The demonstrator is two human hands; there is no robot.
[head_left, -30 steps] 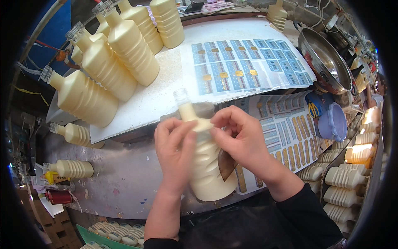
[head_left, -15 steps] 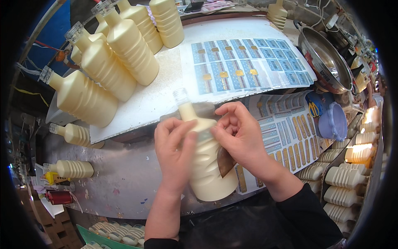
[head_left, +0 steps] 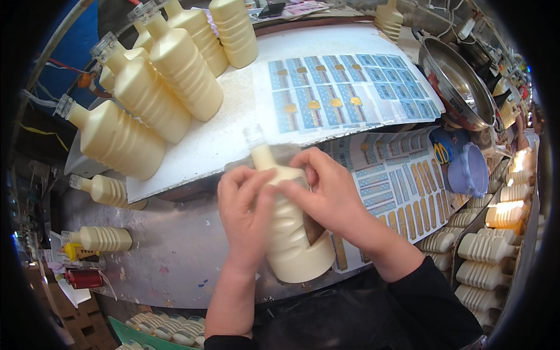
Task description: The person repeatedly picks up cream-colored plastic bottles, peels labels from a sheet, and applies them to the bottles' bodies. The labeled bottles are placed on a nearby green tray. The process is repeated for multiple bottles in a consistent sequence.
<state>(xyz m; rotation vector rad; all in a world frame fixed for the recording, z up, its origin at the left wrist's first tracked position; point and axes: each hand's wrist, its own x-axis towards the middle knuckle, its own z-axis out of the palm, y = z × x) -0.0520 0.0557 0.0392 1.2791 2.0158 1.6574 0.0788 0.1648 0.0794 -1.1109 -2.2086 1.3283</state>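
Observation:
A cream plastic bottle [head_left: 297,251] with a clear threaded neck and ridged sides leans neck-away in front of me. My left hand [head_left: 245,204] is closed about its left shoulder, thumb and fingers on the front. On the other side, my right hand [head_left: 324,186] has its thumb pressed across the upper front, its fingers curled at the right shoulder. Both thumbs nearly meet there; what lies under them is hidden. A brown wedge-shaped piece [head_left: 314,232] shows below my right hand against the bottle; whether I hold it, I cannot make out.
Several cream bottles [head_left: 186,70] stand on the white board [head_left: 245,93] at the far left. Sticker sheets [head_left: 335,87] lie on the board and on the grey table [head_left: 169,251]. To the right are a metal pan [head_left: 461,81], a purple basket [head_left: 468,172], yellow-handled scissors [head_left: 441,153] and stacked bottles [head_left: 484,248].
My right hand has shifted left across the bottle, its thumb sliding from the right shoulder toward my left thumb. The left hand and bottle stay nearly in place.

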